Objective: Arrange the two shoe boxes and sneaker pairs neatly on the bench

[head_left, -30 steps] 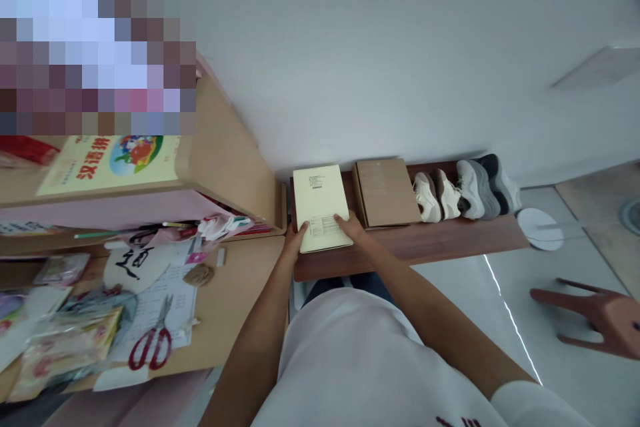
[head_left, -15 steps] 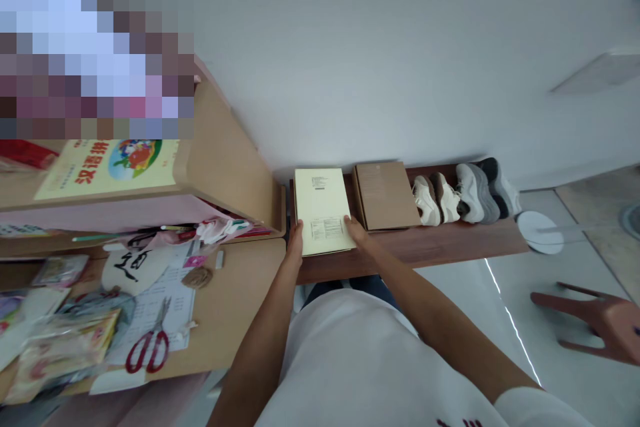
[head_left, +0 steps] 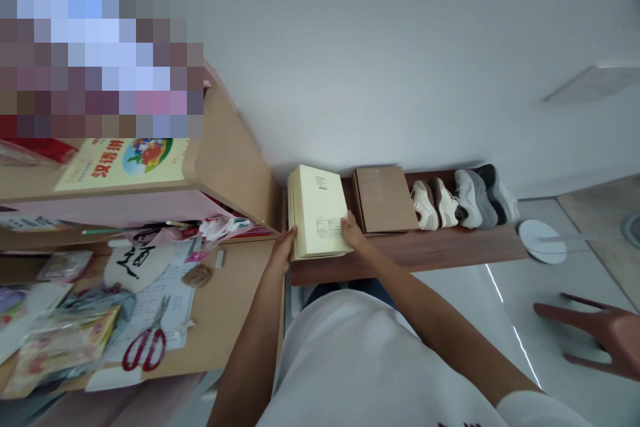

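A pale yellow cardboard box with small dark print on top lies at the left end of a dark wooden bench. My left hand grips its left side near the front corner. On the right side, my right hand presses thumb and fingers against the edge. The top is tilted, and a strip of the box's left side shows beside it. Whether the top is a separate lid I cannot tell. A brown cardboard box sits just right of my right hand, apart from it.
Two pairs of shoes stand on the bench against the wall. To the left is a desk with red-handled scissors, papers and plastic packets. A round white lid-like disc and a reddish-brown stool are at the right.
The yellow box's top has tilted, with its left side now showing. My left hand has moved slightly left and lower; my right hand stays at the right edge.
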### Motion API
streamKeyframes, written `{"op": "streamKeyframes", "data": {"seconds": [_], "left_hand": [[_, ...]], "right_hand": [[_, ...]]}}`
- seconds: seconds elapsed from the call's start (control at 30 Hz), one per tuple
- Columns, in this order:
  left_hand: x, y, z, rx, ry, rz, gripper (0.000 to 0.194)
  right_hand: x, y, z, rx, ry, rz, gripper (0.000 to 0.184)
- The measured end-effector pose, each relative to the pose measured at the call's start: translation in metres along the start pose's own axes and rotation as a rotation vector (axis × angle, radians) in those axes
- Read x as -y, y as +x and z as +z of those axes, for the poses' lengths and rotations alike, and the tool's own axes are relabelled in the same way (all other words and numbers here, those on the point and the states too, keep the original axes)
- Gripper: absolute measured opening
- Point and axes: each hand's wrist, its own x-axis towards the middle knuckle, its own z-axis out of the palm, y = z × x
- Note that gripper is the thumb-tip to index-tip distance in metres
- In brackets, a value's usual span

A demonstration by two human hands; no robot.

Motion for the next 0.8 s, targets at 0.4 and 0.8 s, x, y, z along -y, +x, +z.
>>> {"op": "streamKeyframes", "data": {"seconds": [0.4, 0.8], "left_hand": [[-0.009, -0.022, 0.035, 0.090, -0.183, -0.119, 0.055], [-0.022, -0.041, 0.046, 0.033, -0.143, -0.016, 0.052]], "right_hand": [[0.051, -0.029, 0.024, 0.149, -0.207, -0.097, 0.073], [0.054, -0.036, 0.020, 0.178, 0.008, -0.121, 0.092]]}}
